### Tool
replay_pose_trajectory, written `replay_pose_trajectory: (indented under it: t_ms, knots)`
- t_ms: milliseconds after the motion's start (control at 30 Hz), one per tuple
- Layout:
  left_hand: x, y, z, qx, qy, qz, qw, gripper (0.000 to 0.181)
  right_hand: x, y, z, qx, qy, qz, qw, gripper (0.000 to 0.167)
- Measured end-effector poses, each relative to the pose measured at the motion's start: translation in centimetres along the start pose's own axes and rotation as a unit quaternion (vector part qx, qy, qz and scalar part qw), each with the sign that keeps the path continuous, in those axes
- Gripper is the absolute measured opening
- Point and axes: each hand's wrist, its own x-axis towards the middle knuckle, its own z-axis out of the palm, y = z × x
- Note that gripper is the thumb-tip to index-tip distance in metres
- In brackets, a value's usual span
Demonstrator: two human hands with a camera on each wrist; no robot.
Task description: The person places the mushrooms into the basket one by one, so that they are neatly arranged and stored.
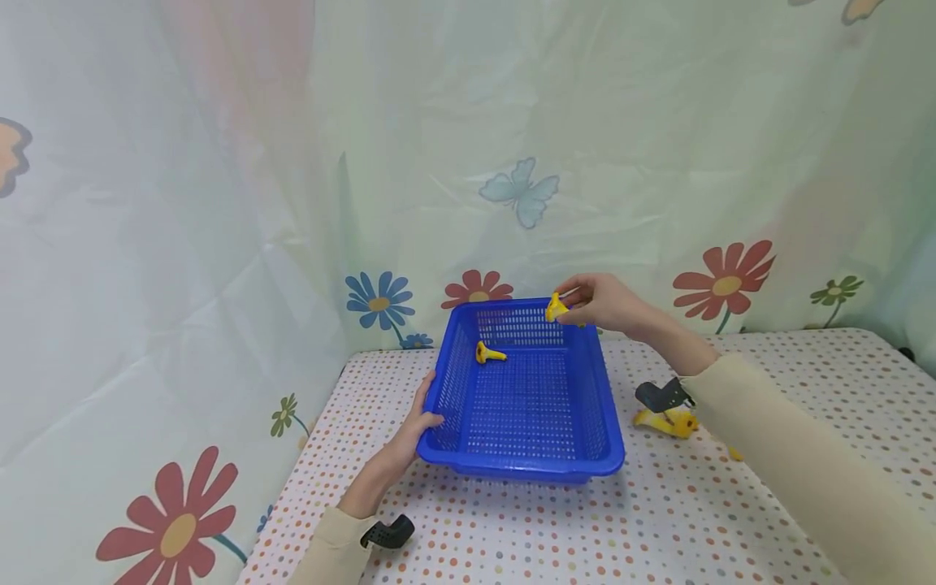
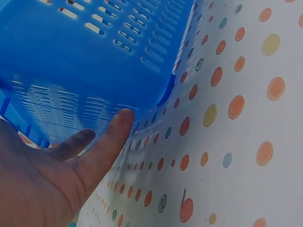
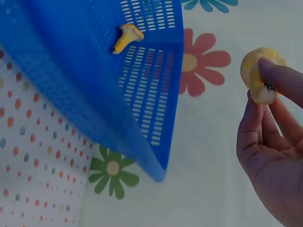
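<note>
A blue plastic basket (image 1: 519,465) with slotted walls stands on the dotted tabletop. My left hand (image 1: 409,435) holds its left side, the thumb over the rim; in the left wrist view the fingers (image 2: 106,149) lie against the outside. Above the basket's far right corner, my right hand (image 1: 603,302) pinches a yellow mushroom (image 1: 556,309) between thumb and fingertips. The right wrist view shows that mushroom (image 3: 252,71) with a dark speckled patch on its pale stem end. Another yellow mushroom (image 1: 490,354) lies inside the basket, toward the far left corner.
More yellow mushrooms (image 1: 669,422) lie on the table right of the basket, partly hidden by the right wrist's black device (image 1: 661,396). A small yellow piece (image 1: 734,453) peeks out beside the right sleeve. A flower-printed curtain (image 1: 621,187) hangs behind the table.
</note>
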Motion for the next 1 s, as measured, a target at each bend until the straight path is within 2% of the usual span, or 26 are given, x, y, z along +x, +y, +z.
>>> replay_pose_trajectory:
  t_ms: [300,567,767,1000]
  knots:
    - [0.1,-0.1,0.4,0.0,-0.002,0.006,1.0,0.081,2.2,-0.6,2.9,0.008,-0.033,-0.028,0.999,0.04]
    - [0.4,0.0,0.8,0.004,0.006,-0.005,1.0,0.08,3.9,-0.4,5.4,0.015,-0.055,-0.024,0.9981,0.04]
    - [-0.1,0.0,0.9,0.005,0.01,-0.005,0.9999,0.08,5.0,-0.1,7.4,0.02,-0.061,-0.01,0.9979,0.039]
    - [-0.6,0.3,1.4,0.008,0.01,-0.003,0.9999,0.081,5.8,0.2,8.7,0.02,-0.063,0.011,0.9978,0.039]
